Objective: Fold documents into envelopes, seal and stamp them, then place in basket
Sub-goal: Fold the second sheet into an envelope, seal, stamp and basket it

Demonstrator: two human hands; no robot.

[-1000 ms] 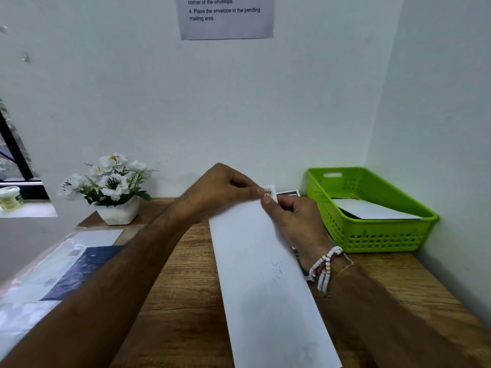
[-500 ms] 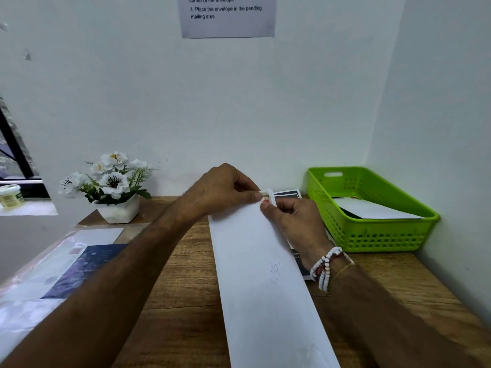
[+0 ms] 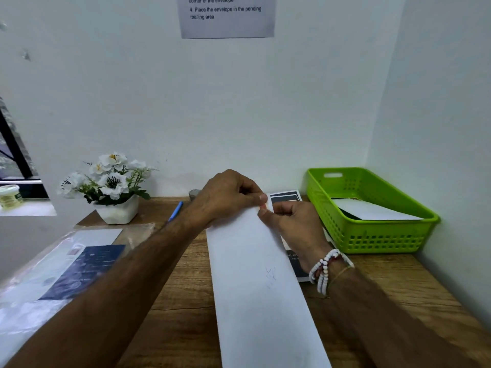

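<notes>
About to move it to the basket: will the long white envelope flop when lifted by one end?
Probably bends: the envelope is long and thin. Likely light, and may slide on the smooth wooden table.

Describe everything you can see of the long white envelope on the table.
The envelope is long, white, plain paper, lying lengthwise on the wooden table, its near end cut off by the frame. Faint pencil-like scribbles mark its middle. The left hand and right hand pinch its far right corner; something small and reddish shows there, too small to identify. Its right edge lies over a dark printed booklet.
</notes>
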